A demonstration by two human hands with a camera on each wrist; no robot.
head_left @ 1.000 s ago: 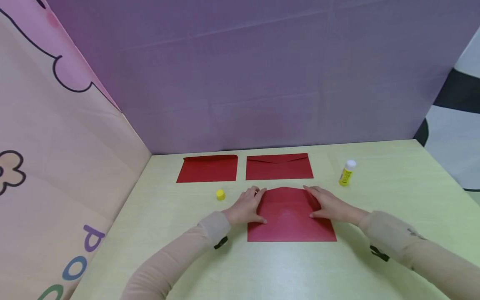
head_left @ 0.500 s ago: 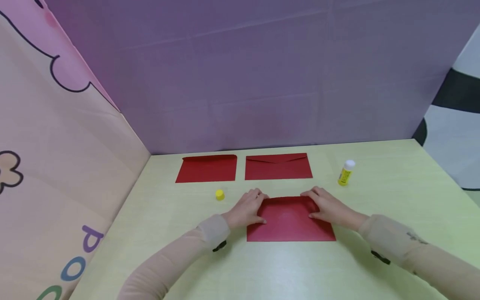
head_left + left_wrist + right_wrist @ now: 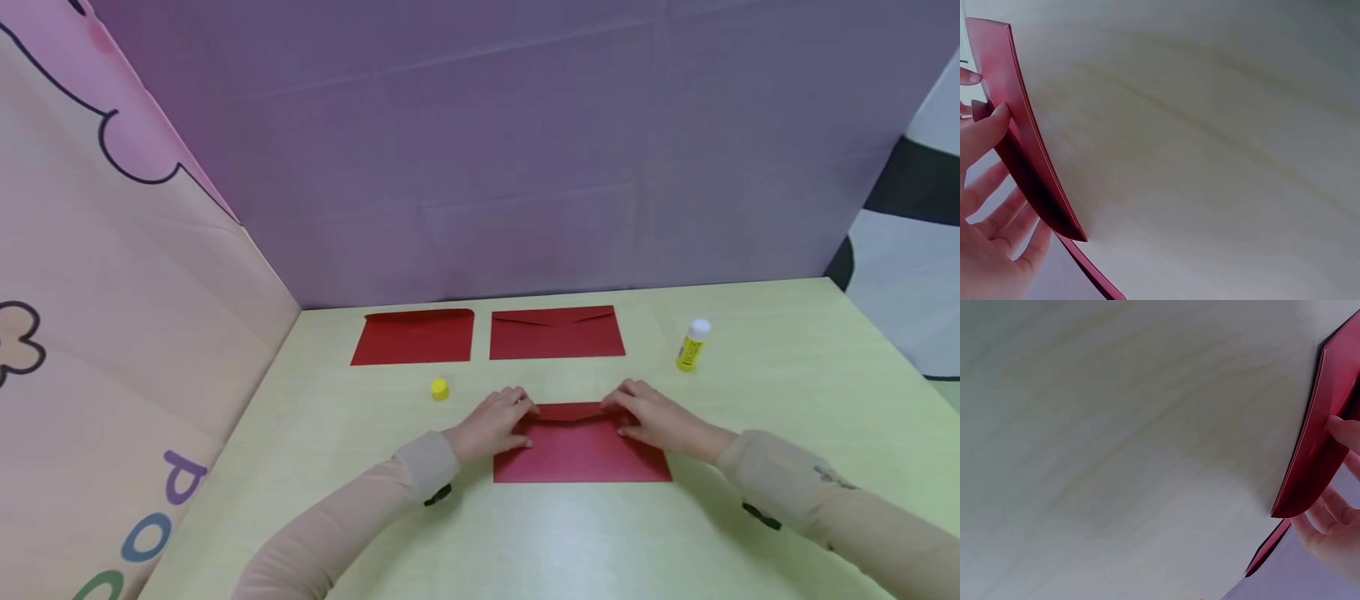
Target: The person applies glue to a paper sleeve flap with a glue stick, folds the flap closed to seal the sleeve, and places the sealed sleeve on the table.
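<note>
Sleeves [image 3: 352, 525] of beige cloth reach over the pale, faintly grained worktop [image 3: 555, 550] to a red paper envelope [image 3: 581, 458] lying in front of the person. The left hand [image 3: 495, 423] and right hand [image 3: 652, 417] pinch its upper sides, thumbs on the face, fingers behind the bowed, shallow-pointed flap [image 3: 570, 412]. Beyond sit a stubby yellow cap [image 3: 439, 390] and, well to the right, a standing cylindrical glue stick [image 3: 691, 350]. Two red rectangular far envelopes [image 3: 557, 338] lie side by side, before creased purple cloth [image 3: 487, 150].

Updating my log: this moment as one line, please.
left hand: holds near envelope; right hand: likewise; flap: part-folded; glue stick: upright; cap: apart
</note>
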